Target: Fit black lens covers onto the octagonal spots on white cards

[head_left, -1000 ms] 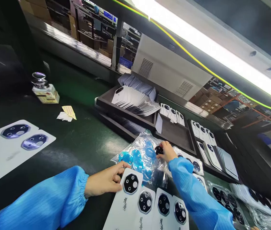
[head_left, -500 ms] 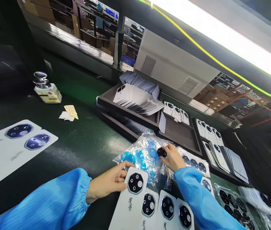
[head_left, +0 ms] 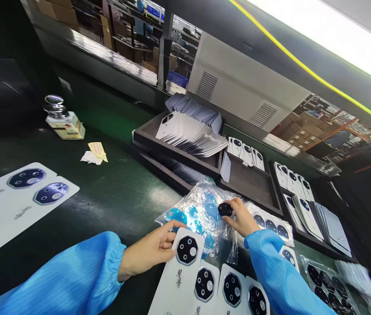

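My left hand (head_left: 149, 251) rests on the green bench, its fingers pressed on the top left corner of a white phone back cover (head_left: 178, 280) with a black octagonal camera ring. Several more such covers (head_left: 231, 293) lie side by side to its right. My right hand (head_left: 241, 216) pinches a small black camera ring part (head_left: 225, 209) above a clear plastic bag (head_left: 198, 212) holding blue film discs. Both sleeves are blue.
Dark trays (head_left: 238, 181) behind the bag hold fanned stacks of white covers (head_left: 192, 138). More bags of black rings (head_left: 323, 280) lie at the right. Two covers with purple rings (head_left: 21, 197) sit at the left, near a metal-capped bottle (head_left: 62, 118) and paper scraps (head_left: 95, 154).
My right hand has shifted slightly right with the black ring still pinched. The left hand stays on the cover's corner. The view has tipped down a little.
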Available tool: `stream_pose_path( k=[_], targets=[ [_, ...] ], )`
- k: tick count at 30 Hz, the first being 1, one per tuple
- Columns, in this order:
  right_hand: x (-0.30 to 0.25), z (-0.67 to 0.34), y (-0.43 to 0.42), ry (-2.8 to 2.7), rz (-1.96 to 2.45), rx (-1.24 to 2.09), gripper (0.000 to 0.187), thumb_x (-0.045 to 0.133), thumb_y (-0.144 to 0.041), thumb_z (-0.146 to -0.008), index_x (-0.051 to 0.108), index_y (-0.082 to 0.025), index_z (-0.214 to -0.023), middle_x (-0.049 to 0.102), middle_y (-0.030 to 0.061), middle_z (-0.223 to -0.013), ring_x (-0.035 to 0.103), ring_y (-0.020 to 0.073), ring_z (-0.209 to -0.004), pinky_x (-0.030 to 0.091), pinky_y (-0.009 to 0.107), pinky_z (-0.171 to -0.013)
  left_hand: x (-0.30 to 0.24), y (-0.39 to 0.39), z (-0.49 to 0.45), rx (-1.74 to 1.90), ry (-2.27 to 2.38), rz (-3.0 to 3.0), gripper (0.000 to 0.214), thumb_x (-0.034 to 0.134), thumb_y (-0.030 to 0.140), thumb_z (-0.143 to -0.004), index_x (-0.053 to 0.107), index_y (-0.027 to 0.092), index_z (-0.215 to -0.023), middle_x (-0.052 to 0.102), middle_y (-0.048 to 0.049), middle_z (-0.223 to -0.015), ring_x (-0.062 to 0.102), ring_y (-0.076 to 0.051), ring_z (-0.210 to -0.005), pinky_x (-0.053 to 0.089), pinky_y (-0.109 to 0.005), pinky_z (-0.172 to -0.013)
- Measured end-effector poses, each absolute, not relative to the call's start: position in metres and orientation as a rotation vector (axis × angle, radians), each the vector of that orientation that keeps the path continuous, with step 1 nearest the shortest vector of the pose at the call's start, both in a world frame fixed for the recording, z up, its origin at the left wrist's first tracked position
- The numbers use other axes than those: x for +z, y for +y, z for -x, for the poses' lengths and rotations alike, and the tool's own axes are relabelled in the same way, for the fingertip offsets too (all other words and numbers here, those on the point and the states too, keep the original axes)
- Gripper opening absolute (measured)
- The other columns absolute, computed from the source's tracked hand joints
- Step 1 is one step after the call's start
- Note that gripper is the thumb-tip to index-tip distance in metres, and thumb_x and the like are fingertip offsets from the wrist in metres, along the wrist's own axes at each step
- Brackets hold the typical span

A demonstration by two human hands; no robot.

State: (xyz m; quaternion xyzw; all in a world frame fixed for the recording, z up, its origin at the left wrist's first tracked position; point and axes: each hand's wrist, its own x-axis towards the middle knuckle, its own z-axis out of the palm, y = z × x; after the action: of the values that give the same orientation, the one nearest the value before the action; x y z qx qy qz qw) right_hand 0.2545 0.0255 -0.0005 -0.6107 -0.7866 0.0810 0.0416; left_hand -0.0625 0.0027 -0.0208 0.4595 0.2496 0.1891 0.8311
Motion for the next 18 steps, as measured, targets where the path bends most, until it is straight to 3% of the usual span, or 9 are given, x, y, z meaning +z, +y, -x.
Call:
stream_pose_path(
  k=[5, 18],
  targets=[
    [0.000, -0.254, 0.027, -2.321, 1.926, 0.322, 0.036, 0.061, -0.023, -0.075, 0.052, -0.022, -0.110, 0.049, 0.0054, -0.100, 0.056, 0.0230, -0.096, 0.052, 0.038, -0.082, -0.019, 0.002, 0.063, 0.400, 0.542, -0.970, 0.049, 0.065, 0.021, -0.075, 0.039, 0.019, -0.117, 0.067, -0.0090, -0.109, 0.065, -0.026, -0.101, 0.047, -0.037, -0.087],
    [0.010, -0.245, 0.024, -2.207, 2.001, 0.387, 0.036, 0.062, -0.018, -0.072, 0.053, -0.024, -0.107, 0.049, 0.0035, -0.099, 0.056, 0.0205, -0.090, 0.050, 0.032, -0.066, -0.021, 0.004, 0.061, 0.408, 0.559, -0.939, 0.046, 0.068, 0.022, -0.073, 0.043, 0.020, -0.112, 0.068, -0.0067, -0.105, 0.065, -0.025, -0.099, 0.046, -0.038, -0.087]
  ],
)
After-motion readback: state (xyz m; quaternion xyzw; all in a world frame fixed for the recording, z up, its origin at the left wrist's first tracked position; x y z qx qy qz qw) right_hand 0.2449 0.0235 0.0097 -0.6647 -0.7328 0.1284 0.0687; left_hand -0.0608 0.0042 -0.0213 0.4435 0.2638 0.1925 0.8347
